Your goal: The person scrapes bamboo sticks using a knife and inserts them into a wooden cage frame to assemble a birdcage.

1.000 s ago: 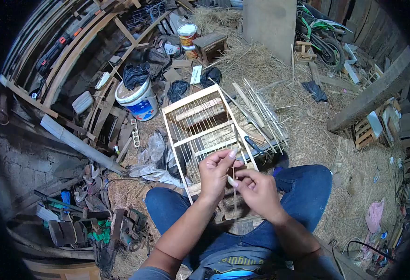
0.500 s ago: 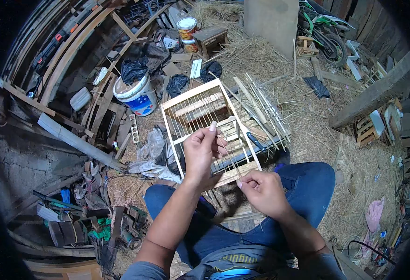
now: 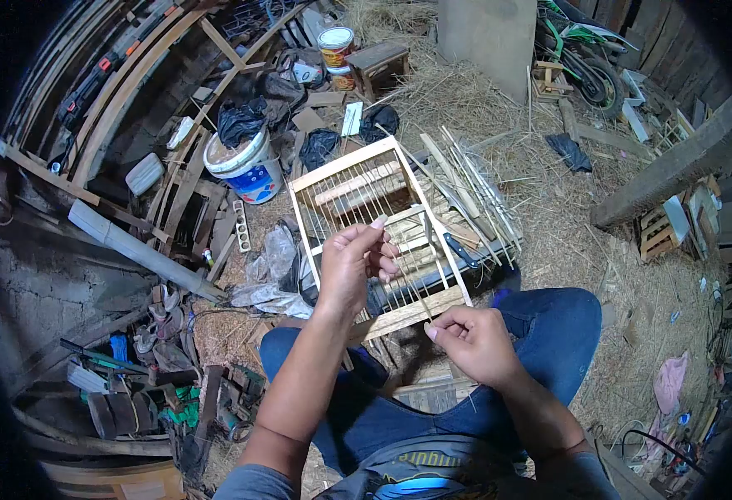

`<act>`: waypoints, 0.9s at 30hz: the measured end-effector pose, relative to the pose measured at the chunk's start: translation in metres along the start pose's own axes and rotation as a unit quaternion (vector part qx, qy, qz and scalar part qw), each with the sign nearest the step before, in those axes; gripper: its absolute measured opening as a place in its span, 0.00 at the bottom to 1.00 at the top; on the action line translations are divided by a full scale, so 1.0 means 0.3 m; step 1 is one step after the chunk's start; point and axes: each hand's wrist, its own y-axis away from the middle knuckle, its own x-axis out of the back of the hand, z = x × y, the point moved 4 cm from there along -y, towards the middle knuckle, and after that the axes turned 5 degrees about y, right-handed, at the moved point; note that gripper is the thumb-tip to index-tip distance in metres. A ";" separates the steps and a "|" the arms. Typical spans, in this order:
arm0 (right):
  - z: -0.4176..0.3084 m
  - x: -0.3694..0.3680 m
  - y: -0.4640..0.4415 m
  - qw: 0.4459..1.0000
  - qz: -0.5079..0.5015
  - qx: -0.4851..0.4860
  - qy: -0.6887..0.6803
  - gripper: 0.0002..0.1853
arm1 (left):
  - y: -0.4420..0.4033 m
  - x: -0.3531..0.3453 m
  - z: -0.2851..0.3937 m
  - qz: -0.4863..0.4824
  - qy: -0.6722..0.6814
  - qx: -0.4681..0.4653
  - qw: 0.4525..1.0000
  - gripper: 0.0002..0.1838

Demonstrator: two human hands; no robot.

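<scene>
From where I stand, a person sits with knees spread in blue jeans (image 3: 562, 333), and a pale wooden rectangular frame strung with thin parallel rods (image 3: 381, 150) lies between and beyond the knees, its near crosspiece close to the lap. The right hand (image 3: 481, 343) is closed, thumb against the curled forefinger, on the lower end of a slender, light-brown strip (image 3: 425, 309), just beside that crosspiece. The left hand (image 3: 351, 265) is over the rods, its fingers curled and its thumb pointing up and away; the strip slants up towards those fingers, but I cannot tell whether they pinch its far end or only hover near it.

A piece that thin looks likely to bow or snap, so I'd grip it lightly, near the ends, and keep both hands in one line with it. Steady, even finger pressure should serve better than force, and turning it slowly would show any rough or thick spot. Wrists are best held clear of the rods, since a sleeve or knuckle could press one out of line.

A knife with a dark handle (image 3: 461, 251) lies right against the frame's right side, next to a loose bundle of long, pale sticks (image 3: 484, 193), so the right forearm should swing wide of it. Crumpled grey plastic sheeting (image 3: 276, 252) lies left of the frame.
</scene>
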 end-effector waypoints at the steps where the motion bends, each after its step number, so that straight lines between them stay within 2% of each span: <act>1: 0.004 -0.002 0.000 1.000 -0.006 -0.008 -0.008 0.09 | -0.004 0.004 0.000 -0.001 -0.004 0.000 1.000 0.13; 5: 0.001 -0.023 -0.024 0.999 0.007 -0.004 -0.037 0.10 | -0.018 -0.003 -0.015 -0.017 -0.015 0.001 1.000 0.11; 7: -0.014 -0.024 -0.056 0.997 0.044 0.024 -0.064 0.11 | -0.010 -0.027 -0.015 -0.018 -0.020 0.005 1.000 0.11; 11: -0.062 -0.006 -0.140 0.996 0.079 0.039 -0.025 0.12 | -0.010 -0.058 -0.010 -0.018 -0.066 0.007 0.998 0.11; 17: -0.082 0.011 -0.264 0.989 0.119 0.064 0.067 0.08 | -0.035 -0.063 0.014 -0.032 -0.184 -0.039 0.982 0.20; 18: -0.083 0.020 -0.282 0.974 0.142 0.090 0.149 0.10 | -0.069 -0.029 0.014 -0.026 -0.276 -0.114 0.954 0.23; 19: -0.091 0.027 -0.302 0.953 0.163 0.117 0.229 0.12 | -0.068 -0.016 0.026 0.020 -0.303 -0.202 0.931 0.19; 20: -0.099 0.035 -0.323 0.956 0.128 0.082 0.250 0.11 | -0.060 -0.014 0.059 0.028 -0.422 -0.321 0.847 0.16; 21: -0.100 0.037 -0.340 0.958 0.122 0.080 0.249 0.11 | -0.045 -0.008 0.089 0.033 -0.528 -0.428 0.733 0.14; 22: -0.099 0.033 -0.358 0.946 0.110 0.082 0.294 0.11 | -0.045 0.009 0.092 0.029 -0.571 -0.429 0.699 0.10; 27: -0.097 0.013 -0.404 0.919 0.042 0.063 0.387 0.09 | -0.071 0.058 0.059 0.007 -0.591 -0.415 0.692 0.06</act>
